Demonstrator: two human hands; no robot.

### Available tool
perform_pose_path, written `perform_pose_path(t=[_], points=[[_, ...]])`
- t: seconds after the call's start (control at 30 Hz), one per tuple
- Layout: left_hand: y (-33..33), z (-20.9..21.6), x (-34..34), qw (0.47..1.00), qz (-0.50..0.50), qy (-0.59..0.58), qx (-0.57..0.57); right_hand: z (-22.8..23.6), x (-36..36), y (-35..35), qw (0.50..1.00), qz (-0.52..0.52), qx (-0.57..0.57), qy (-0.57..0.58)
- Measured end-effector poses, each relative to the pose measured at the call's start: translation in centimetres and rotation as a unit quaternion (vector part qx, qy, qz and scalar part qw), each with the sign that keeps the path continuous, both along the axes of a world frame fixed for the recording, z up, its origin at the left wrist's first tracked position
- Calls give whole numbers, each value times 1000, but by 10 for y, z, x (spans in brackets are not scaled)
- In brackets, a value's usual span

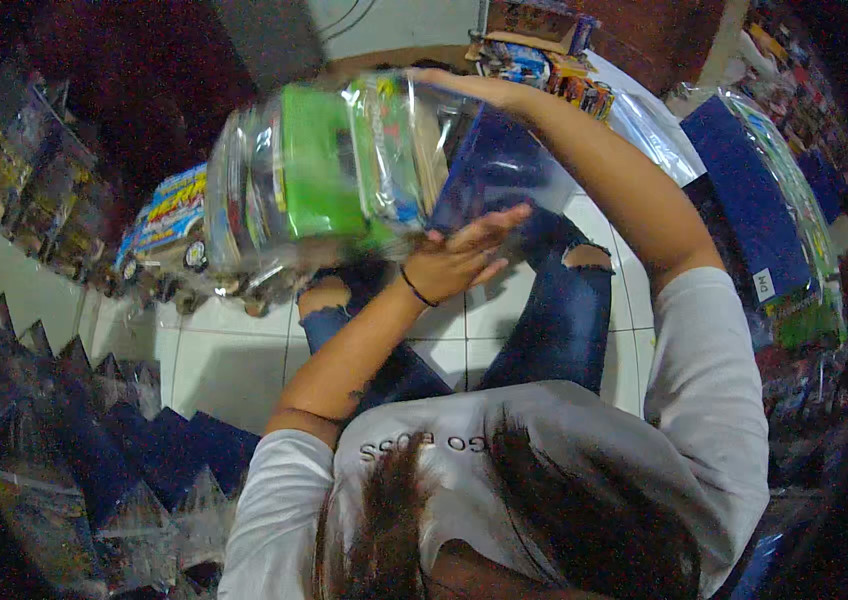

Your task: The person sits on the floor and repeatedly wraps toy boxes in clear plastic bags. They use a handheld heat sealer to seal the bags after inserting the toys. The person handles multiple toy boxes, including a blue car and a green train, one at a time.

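Note:
A clear plastic bag (324,175) with a green box and other colourful packets inside is held up in front of me, blurred by motion. My right hand (449,80) reaches over its top edge and grips the plastic there. My left hand (464,255) lies flat with fingers stretched out against the bag's lower right corner, a dark band on its wrist. Behind the bag sits a dark blue flat packet (499,170). My knees in ripped blue jeans (564,300) are below the bag.
White floor tiles (224,360) lie under me. Overlapping blue-backed packets in clear sleeves (144,450) fan out at the lower left. A colourful toy packet (169,215) lies left of the bag. Blue packets wrapped in plastic (754,200) are stacked at the right, and a cardboard box (534,20) stands at the top.

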State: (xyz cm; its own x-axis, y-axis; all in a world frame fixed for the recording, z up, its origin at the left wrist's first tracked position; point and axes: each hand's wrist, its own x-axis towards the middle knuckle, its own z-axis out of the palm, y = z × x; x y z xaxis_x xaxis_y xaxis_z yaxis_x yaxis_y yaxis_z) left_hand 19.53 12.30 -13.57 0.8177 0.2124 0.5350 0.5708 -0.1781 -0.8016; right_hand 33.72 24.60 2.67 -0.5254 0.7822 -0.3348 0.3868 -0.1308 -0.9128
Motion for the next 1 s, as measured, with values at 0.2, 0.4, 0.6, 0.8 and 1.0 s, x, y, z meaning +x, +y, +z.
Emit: perform_pose_path(t=[0.2, 0.4, 0.6, 0.8, 1.0], points=[[-59, -31, 35, 823, -45, -126, -552, -47, -77, 4, 911, 282, 168, -251], [-113, 59, -64, 441, -280, -323, -789, -60, -80, 8, 945, 195, 241, -106], [-132, 94, -147, 741, -118, -628, -209, -5, -129, -61, 699, 462, 488, -245], [-105, 79, -156, 704, -60, -606, -365, 47, -129, -91, 724, 437, 526, 93], [-106, 80, -171, 581, -199, -746, -258, 26, -118, -82, 729, 401, 522, -190]])
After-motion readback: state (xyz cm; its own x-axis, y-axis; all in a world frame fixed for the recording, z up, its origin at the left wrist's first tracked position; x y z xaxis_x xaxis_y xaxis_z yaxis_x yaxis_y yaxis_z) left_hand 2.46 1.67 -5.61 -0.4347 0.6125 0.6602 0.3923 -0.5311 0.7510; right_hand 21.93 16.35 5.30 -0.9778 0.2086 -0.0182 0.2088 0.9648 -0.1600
